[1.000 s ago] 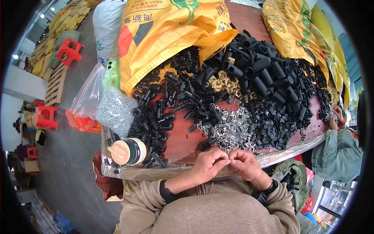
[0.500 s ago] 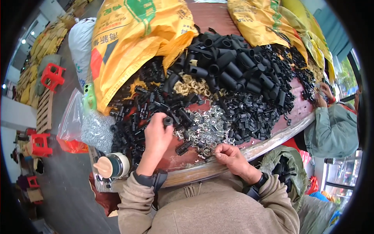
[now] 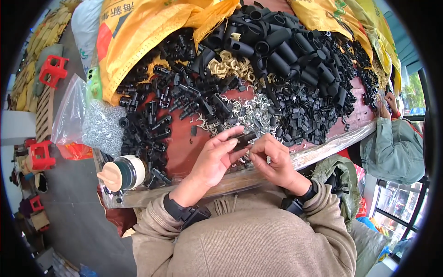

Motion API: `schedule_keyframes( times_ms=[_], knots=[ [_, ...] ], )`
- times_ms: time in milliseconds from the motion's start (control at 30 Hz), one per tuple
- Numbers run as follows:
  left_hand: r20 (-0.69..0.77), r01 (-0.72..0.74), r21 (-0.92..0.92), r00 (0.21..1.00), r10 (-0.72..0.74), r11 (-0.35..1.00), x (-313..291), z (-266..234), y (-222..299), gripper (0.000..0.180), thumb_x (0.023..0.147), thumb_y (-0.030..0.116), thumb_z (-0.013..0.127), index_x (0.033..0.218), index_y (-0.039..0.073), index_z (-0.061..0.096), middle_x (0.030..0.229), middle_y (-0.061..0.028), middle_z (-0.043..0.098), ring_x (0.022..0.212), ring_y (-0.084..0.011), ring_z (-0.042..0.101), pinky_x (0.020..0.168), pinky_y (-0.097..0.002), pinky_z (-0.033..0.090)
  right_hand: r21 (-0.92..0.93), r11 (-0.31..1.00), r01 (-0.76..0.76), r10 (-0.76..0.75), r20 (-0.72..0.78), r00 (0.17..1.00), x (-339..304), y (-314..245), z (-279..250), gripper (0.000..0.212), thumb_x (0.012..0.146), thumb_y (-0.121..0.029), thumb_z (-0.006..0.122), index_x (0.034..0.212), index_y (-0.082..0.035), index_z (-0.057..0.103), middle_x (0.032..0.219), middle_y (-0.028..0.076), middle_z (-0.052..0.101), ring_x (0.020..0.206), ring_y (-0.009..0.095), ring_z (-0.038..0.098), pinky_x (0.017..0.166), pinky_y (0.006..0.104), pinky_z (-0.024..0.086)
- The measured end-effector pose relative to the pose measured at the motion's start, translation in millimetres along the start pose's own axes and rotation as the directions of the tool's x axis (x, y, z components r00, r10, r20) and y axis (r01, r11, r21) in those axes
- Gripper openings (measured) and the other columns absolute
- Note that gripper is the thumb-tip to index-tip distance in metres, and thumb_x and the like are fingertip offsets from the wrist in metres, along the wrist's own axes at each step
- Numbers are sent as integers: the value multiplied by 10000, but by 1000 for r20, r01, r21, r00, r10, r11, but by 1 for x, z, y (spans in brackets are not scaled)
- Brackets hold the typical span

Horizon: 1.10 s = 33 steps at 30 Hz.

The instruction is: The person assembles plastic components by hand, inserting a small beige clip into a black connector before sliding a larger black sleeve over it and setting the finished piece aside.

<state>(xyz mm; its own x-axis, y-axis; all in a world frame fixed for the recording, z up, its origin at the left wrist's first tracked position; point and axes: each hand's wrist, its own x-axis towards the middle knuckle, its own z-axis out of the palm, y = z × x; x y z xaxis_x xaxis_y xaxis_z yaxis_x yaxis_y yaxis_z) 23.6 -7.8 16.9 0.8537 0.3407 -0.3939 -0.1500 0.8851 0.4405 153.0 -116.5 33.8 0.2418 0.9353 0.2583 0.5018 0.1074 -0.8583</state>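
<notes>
My left hand (image 3: 213, 159) grips a short black plastic fitting (image 3: 243, 140) between thumb and fingers, over the near middle of the table. Close beside it, my right hand (image 3: 274, 161) is closed in a pinch; whatever its fingertips hold is too small to make out. Just beyond both hands spreads a heap of small silvery metal clips (image 3: 244, 111). To the left lie many black plastic fittings (image 3: 184, 92) like the held one. Small black pieces (image 3: 307, 120) are piled right of the clips, and large black tubes (image 3: 279, 51) behind them.
Brass-coloured clips (image 3: 230, 64) sit behind the silvery ones. Yellow woven sacks (image 3: 152, 32) spill parts at the back. A lidded cup (image 3: 122, 173) and a plastic bag of small metal pieces (image 3: 104, 127) stand at left. Another person's sleeve (image 3: 394, 150) is at right.
My left hand has come right and nearer from the black fittings, bringing one with it. My right hand has moved slightly farther out, still pinched. The view has shifted a little.
</notes>
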Motion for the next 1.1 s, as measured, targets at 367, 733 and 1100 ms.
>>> schedule_keyframes(
  times_ms=[367,733,1100],
  knots=[
    [5,147,64,989,-147,987,-3,-15,-8,384,865,139,464,1212,-3,378,1106,-56,501,980,-118,504,844,-305,440,-181,982,50,-47,18,999,0,15,10,119,683,11,606,755,-33,522,672,74,467,545,216,501,470,297,410],
    [-22,162,329,986,-164,930,-2,-17,-14,354,854,118,489,1163,-41,421,1052,-74,523,928,-119,522,800,-271,461,-291,952,90,-38,181,983,3,14,3,112,655,-22,610,721,-52,525,636,61,444,501,218,497,440,310,410],
    [-7,195,332,979,-204,923,-5,-18,-11,323,842,124,512,1114,-41,463,1021,-71,547,884,-112,538,771,-235,458,-58,996,-65,76,215,974,7,16,-3,84,651,-28,622,698,-42,553,634,67,472,510,230,495,443,304,391]
  ],
)
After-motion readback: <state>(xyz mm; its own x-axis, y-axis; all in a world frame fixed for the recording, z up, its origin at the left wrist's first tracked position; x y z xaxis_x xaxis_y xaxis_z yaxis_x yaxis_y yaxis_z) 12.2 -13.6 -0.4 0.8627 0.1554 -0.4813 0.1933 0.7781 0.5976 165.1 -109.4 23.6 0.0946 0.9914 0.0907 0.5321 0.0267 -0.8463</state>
